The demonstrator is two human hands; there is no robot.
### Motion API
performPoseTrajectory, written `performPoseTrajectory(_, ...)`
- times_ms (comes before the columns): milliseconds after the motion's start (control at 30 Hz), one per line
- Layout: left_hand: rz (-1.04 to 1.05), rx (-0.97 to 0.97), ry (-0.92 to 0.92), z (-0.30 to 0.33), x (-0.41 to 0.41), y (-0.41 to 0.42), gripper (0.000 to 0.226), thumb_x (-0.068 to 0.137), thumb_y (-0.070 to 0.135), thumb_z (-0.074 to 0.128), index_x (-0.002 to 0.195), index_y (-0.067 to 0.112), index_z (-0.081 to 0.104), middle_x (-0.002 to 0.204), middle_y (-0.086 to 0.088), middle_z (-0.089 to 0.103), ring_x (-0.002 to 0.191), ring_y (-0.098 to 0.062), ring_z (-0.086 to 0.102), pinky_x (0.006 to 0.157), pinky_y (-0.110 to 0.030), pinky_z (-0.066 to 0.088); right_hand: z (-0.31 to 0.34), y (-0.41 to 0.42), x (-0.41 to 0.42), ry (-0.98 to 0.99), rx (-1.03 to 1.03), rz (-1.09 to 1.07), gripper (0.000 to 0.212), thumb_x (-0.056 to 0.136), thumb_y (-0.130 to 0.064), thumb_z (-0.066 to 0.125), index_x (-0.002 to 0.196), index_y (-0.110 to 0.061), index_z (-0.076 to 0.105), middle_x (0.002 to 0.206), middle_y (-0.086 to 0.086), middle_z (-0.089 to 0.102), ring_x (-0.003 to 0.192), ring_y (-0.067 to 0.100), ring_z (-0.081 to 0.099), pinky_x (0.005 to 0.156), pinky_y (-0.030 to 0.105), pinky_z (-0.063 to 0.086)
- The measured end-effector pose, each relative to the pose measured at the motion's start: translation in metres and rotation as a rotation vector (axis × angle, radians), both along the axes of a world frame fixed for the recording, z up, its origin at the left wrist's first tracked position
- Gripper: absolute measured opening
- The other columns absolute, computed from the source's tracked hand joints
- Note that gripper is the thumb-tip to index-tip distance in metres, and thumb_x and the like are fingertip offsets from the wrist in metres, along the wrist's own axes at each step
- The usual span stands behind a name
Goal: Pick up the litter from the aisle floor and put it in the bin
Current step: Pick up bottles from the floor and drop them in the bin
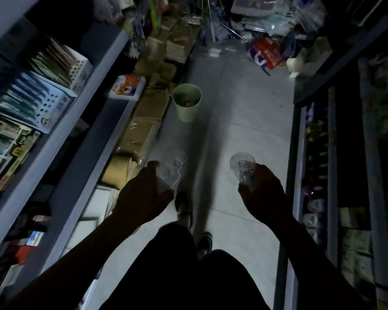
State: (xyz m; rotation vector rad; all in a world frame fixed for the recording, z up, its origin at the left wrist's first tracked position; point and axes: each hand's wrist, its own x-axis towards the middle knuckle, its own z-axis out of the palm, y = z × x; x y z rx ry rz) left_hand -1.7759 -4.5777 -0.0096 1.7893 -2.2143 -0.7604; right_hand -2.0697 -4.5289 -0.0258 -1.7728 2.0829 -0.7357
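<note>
My left hand (pixel 143 193) holds a clear plastic container (pixel 169 170), fingers curled round it. My right hand (pixel 263 193) grips a crumpled clear bottle (pixel 242 167). Both are held above the aisle floor (pixel 244 113); the green bin (pixel 187 102) stands farther ahead, slightly left, beside cardboard boxes (pixel 141 130).

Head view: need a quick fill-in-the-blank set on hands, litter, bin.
1. The bin ahead on the aisle floor is pale ____.
2. The right hand grips a crumpled clear plastic ____.
3. Both hands hold litter; the left hand holds ____ plastic packaging.
4. The bin stands beside cardboard boxes on the person's ____ side.

Missing: green; bottle; clear; left
</note>
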Motion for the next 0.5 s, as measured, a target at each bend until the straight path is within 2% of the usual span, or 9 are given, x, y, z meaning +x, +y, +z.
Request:
performPoseTrajectory(133, 0.044, 0.008, 0.014, -0.010, -0.006, -0.058, 0.078, 0.083, 0.049, 0.075, 0.141, 0.016, 0.035, 0.103, -0.001, 0.062, 0.079, -0.017, 0.064, 0.060, -0.024, 0.048, -0.002, -0.065, -0.007, 0.002, 0.037, 0.026, 0.050, 0.072, -0.011, 0.079, 0.104, -0.026, 0.043, 0.090, -0.010, 0.046, 0.081, 0.024, 0.059, 0.070, 0.026, 0.040)
performPoseTrajectory(300, 0.038, 0.014, 0.014, -0.020, -0.018, -0.152, 0.081, 0.080, 0.055, 0.072, 0.140, 0.021, 0.030, 0.108, -0.002, 0.065, 0.081, -0.016, 0.062, 0.059, -0.023, 0.044, -0.004, -0.140, -0.015, 0.050, 0.131, 0.056, 0.039, 0.074, -0.010, 0.076, 0.107, -0.010, 0.056, 0.092, -0.011, 0.043, 0.082, 0.023, 0.059, 0.071, 0.025, 0.040)
performPoseTrajectory(400, 0.029, 0.059, 0.011, -0.021, -0.031, -0.210, 0.082, 0.078, 0.053, 0.074, 0.139, 0.024, 0.028, 0.115, -0.002, 0.063, 0.084, -0.013, 0.057, 0.062, -0.024, 0.043, -0.004, -0.177, -0.021, 0.040, 0.192, 0.040, 0.043, 0.075, -0.012, 0.077, 0.113, -0.010, 0.056, 0.094, -0.006, 0.050, 0.084, 0.022, 0.059, 0.072, 0.027, 0.044)
performPoseTrajectory(500, 0.027, 0.078, 0.007, -0.018, -0.045, -0.262, 0.083, 0.077, 0.053, 0.074, 0.140, 0.028, 0.026, 0.119, 0.000, 0.062, 0.086, -0.010, 0.054, 0.062, -0.023, 0.041, -0.001, -0.210, -0.027, 0.035, 0.210, -0.007, 0.044, 0.076, -0.015, 0.077, 0.114, -0.014, 0.056, 0.094, -0.009, 0.048, 0.082, 0.017, 0.056, 0.070, 0.025, 0.041)
